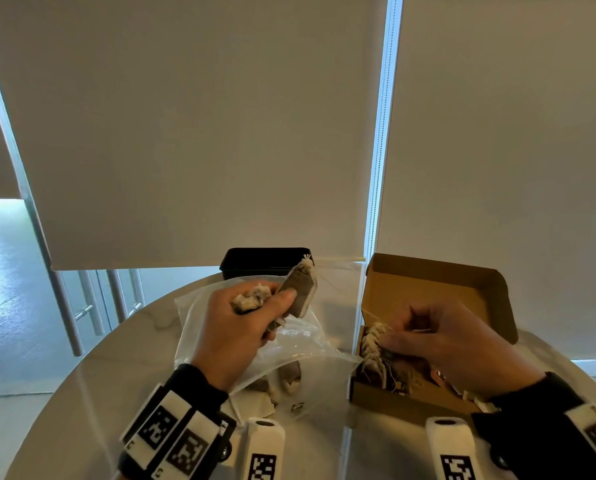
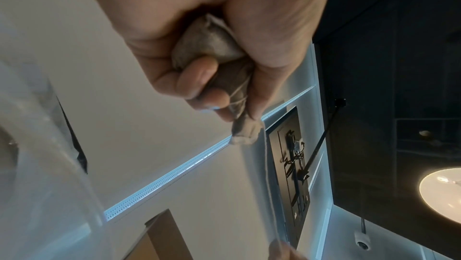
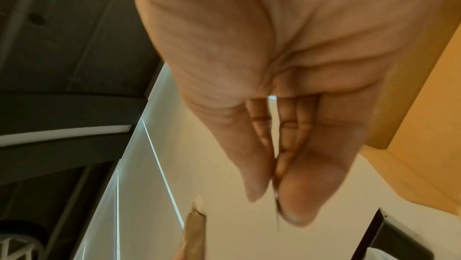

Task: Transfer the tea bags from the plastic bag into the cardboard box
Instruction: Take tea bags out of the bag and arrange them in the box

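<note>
Left hand [image 1: 235,327] grips tea bags [image 1: 298,289] above the plastic bag [image 1: 289,344]. Right hand [image 1: 452,344] pinches a string [image 3: 276,213] over the cardboard box [image 1: 438,289].

On the table [image 1: 81,393] the plastic bag [image 1: 289,355] lies left of centre, and the cardboard box [image 1: 438,289] sits to its right, lid standing up at the back. Behind the bag, at the table's far edge, there's a container [image 1: 265,259]. Above the bag hangs the left hand [image 1: 234,334], with tea bags [image 1: 298,292] sticking up out of its fingers [image 2: 199,79]. More tea bags lie in the plastic bag, nearer the person. The right hand [image 1: 456,344] is over the open box, fingers right beside a row of tea bags [image 1: 372,344] packed in the box's left end. A window blind [image 1: 199,126] hangs behind it all.
</note>
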`<control>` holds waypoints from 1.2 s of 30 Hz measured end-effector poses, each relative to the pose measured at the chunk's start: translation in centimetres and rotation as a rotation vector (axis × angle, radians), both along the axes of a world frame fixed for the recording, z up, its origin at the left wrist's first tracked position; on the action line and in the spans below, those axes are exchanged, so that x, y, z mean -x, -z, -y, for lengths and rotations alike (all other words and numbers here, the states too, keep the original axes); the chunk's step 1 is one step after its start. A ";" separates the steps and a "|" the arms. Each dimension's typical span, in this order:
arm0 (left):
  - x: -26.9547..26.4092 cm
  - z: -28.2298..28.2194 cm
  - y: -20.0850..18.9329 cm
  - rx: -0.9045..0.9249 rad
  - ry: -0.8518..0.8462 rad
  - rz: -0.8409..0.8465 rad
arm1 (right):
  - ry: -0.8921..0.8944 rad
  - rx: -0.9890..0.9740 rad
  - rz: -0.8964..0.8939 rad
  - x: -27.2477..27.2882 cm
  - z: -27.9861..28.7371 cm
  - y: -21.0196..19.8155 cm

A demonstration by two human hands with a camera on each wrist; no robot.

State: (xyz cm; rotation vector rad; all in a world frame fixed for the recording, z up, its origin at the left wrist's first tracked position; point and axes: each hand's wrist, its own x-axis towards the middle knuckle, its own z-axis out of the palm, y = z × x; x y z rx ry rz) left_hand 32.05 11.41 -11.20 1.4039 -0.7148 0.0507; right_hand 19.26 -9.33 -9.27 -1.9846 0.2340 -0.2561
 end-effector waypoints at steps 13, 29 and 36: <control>1.0 1.0 1.3 -0.192 0.083 0.019 | -0.054 -0.137 0.311 -1.2 -3.1 -1.5; 0.9 0.9 1.5 -0.278 0.075 0.074 | -0.068 0.489 -0.042 -1.7 -0.5 -2.5; 0.5 0.4 1.3 -0.227 0.080 0.026 | 0.036 0.699 -0.427 -2.4 4.1 0.2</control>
